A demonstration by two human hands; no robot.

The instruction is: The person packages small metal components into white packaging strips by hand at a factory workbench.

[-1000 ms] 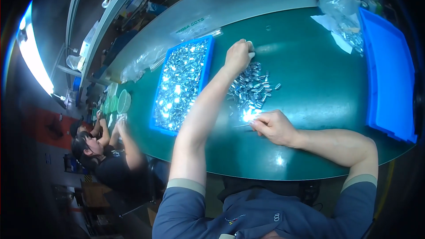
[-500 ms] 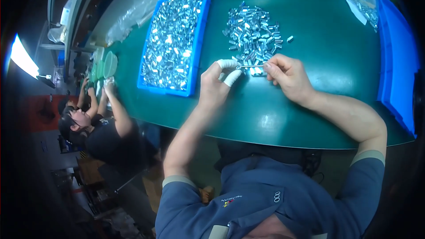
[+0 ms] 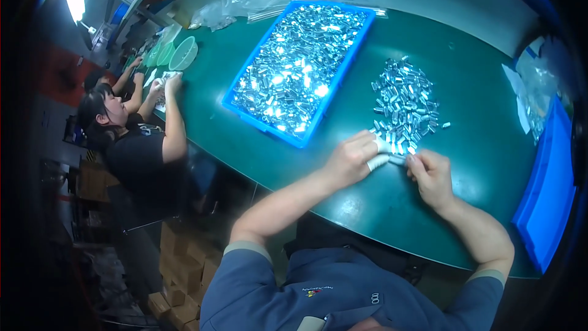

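My left hand (image 3: 354, 158), with white finger cots on thumb and forefinger, pinches a small metal piece at its fingertips. My right hand (image 3: 433, 179) is closed beside it, thumb and fingers gripping the end of a thin metal rod (image 3: 397, 160) that spans the short gap to the left fingertips. Details there are blurred and partly covered by the fingers. Just beyond both hands lies a loose pile of short shiny metal pieces (image 3: 404, 101) on the green table (image 3: 367, 208).
A blue tray (image 3: 335, 101) full of similar metal pieces lies left of the pile. Blue bins (image 3: 542, 190) and clear plastic bags (image 3: 538, 86) are at the right. Another person (image 3: 138, 129) works at the far left near green and white baskets (image 3: 184, 54).
The view has turned, so the table and tray appear shifted right and down. Both hands stay together in front of the pile, still pinching; the rod between them shows less clearly.
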